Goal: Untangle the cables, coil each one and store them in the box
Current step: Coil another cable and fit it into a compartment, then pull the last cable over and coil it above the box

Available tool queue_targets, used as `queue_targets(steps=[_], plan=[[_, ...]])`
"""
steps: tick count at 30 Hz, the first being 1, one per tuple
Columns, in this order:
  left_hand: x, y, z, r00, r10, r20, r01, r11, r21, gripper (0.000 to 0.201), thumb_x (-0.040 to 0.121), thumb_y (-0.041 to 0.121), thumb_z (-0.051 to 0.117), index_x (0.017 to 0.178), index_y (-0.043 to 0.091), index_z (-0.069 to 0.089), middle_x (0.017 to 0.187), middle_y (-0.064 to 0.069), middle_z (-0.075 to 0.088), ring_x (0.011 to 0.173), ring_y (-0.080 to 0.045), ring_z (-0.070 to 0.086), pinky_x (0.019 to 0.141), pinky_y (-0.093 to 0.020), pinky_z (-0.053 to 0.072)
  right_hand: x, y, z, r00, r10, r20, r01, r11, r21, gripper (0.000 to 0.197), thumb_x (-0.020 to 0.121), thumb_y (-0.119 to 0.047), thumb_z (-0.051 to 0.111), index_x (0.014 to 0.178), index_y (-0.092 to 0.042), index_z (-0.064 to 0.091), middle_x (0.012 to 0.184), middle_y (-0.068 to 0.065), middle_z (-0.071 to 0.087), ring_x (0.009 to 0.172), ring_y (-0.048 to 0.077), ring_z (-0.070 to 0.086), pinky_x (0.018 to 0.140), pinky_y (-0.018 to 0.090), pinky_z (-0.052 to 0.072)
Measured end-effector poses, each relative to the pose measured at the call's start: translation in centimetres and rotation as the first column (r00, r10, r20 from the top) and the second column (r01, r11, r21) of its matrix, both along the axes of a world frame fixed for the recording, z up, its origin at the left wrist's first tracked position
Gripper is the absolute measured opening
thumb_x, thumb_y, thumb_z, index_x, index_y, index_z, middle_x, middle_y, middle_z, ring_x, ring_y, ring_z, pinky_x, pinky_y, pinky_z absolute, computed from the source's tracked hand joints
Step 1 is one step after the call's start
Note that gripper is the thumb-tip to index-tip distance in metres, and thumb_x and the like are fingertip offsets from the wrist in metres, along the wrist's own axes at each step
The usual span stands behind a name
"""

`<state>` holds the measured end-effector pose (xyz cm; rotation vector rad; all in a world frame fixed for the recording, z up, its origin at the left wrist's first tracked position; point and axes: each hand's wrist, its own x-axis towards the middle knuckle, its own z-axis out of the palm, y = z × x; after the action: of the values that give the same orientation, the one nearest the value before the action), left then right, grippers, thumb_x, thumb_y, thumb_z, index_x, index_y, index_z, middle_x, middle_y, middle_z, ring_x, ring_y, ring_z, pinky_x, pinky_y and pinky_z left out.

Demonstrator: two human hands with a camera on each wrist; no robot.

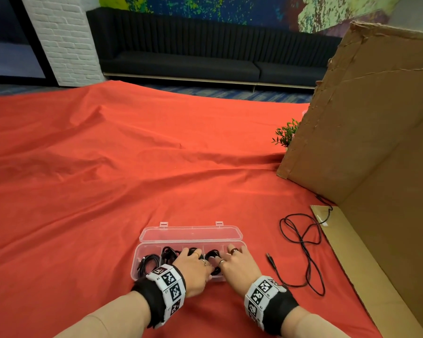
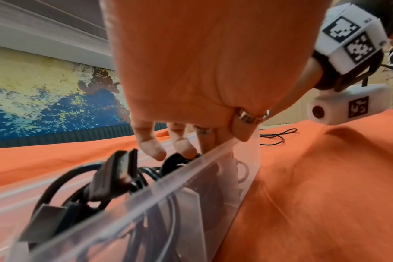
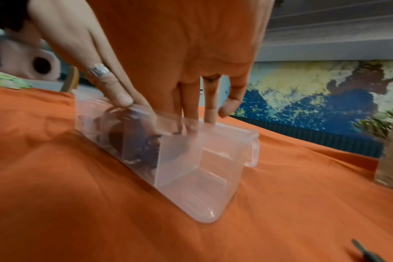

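Observation:
A clear plastic box (image 1: 191, 235) with its lid open lies on the red cloth in front of me. Coiled black cables (image 1: 149, 262) fill its left compartments, and its right end compartment (image 3: 213, 168) is empty. My left hand (image 1: 193, 261) reaches into the middle, its straight fingers (image 2: 150, 147) pressing down on a black coil (image 2: 173, 161). My right hand (image 1: 235, 258) is just beside it, with straight fingers (image 3: 191, 106) pushed down into the neighbouring compartment on another coil (image 1: 213, 256). A loose black cable (image 1: 305, 250) lies uncoiled on the cloth to the right of the box.
A large cardboard box (image 1: 366, 132) stands open at the right, and its flap (image 1: 352, 254) lies on the cloth near the loose cable. A small green plant (image 1: 286, 134) peeks out behind it. Wrinkled red cloth (image 1: 108, 179) stretches left and ahead.

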<state>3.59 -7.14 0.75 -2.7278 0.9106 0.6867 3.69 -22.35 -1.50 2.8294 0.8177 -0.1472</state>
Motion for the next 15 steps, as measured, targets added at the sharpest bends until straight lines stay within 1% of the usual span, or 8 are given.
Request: queue_targets(steps=[2,5,7,8,9,11,13,15], plan=[[0.0,0.0,0.1,1.000,-0.005,0.003,0.005,1.000,0.006,0.037,0.097,0.025,0.030,0.129,0.014,0.044,0.134,-0.003,0.051,0.125,-0.029,0.032,0.095,-0.047,0.025,-0.1,-0.1,-0.3,1.000,0.009,-0.004,-0.009,0.999,-0.037,0.037,0.069,-0.027,0.034,0.061,-0.025,0.070,0.058,-0.010,0.063,0.074,0.013,0.061,0.058,0.031,0.047],[-0.1,0.0,0.2,1.000,0.000,-0.003,0.000,1.000,0.014,0.039,0.096,0.025,0.030,0.132,0.015,0.040,0.137,-0.004,0.049,0.127,-0.029,0.031,0.096,-0.049,0.024,-0.2,-0.1,-0.4,0.998,-0.016,0.056,0.020,0.997,-0.074,0.043,0.069,-0.026,0.030,0.061,-0.020,0.071,0.069,-0.008,0.067,0.086,0.017,0.055,0.060,0.032,0.049],[-0.1,0.1,0.3,1.000,0.003,-0.012,-0.002,1.000,0.016,0.040,0.097,0.027,0.028,0.135,0.017,0.037,0.140,-0.004,0.046,0.129,-0.030,0.030,0.097,-0.050,0.023,-0.3,-0.1,-0.1,0.996,-0.083,0.045,0.085,0.995,-0.043,0.036,0.067,-0.027,0.038,0.057,-0.021,0.072,0.083,-0.006,0.071,0.092,0.020,0.046,0.059,0.033,0.051],[-0.1,0.1,0.2,1.000,0.005,-0.016,-0.005,1.000,0.016,0.041,0.097,0.027,0.028,0.136,0.018,0.036,0.141,-0.003,0.045,0.129,-0.030,0.029,0.097,-0.051,0.022,-0.3,-0.1,0.3,0.994,-0.093,0.050,0.094,0.995,-0.032,0.026,0.064,-0.030,0.049,0.053,-0.022,0.071,0.089,-0.007,0.071,0.092,0.020,0.043,0.058,0.034,0.052],[-0.1,0.2,0.2,1.000,0.005,-0.015,-0.005,1.000,0.017,0.042,0.097,0.028,0.027,0.137,0.018,0.035,0.141,-0.003,0.044,0.129,-0.030,0.030,0.097,-0.051,0.022,-0.3,-0.2,0.6,0.994,-0.090,0.060,0.092,0.995,-0.028,0.015,0.058,-0.033,0.062,0.050,-0.024,0.070,0.091,-0.008,0.071,0.092,0.020,0.042,0.057,0.035,0.053],[0.0,0.2,0.1,1.000,0.000,-0.010,0.000,1.000,0.029,0.042,0.097,0.028,0.027,0.137,0.019,0.036,0.141,-0.001,0.045,0.128,-0.030,0.030,0.096,-0.051,0.022,0.0,-0.3,0.6,0.996,-0.083,0.037,0.085,0.994,-0.063,0.017,0.043,-0.038,0.079,0.049,-0.026,0.069,0.086,-0.009,0.068,0.088,0.019,0.040,0.055,0.033,0.051],[0.0,0.3,0.1,1.000,-0.003,-0.015,0.004,0.999,0.039,0.043,0.097,0.029,0.026,0.139,0.019,0.034,0.142,-0.001,0.044,0.130,-0.030,0.029,0.098,-0.052,0.021,0.5,-0.2,0.3,0.992,-0.127,-0.013,0.126,0.990,-0.069,0.021,0.040,-0.041,0.080,0.049,-0.026,0.068,0.078,-0.009,0.063,0.084,0.018,0.039,0.052,0.031,0.048],[-0.1,0.3,0.2,1.000,0.005,-0.015,-0.005,1.000,0.018,0.045,0.099,0.032,0.022,0.141,0.020,0.031,0.145,-0.002,0.040,0.131,-0.030,0.028,0.100,-0.052,0.019,0.6,0.4,0.7,0.993,-0.117,-0.012,0.115,0.990,-0.087,0.018,0.044,-0.041,0.075,0.050,-0.026,0.068,0.074,-0.008,0.062,0.084,0.017,0.043,0.055,0.033,0.049]])
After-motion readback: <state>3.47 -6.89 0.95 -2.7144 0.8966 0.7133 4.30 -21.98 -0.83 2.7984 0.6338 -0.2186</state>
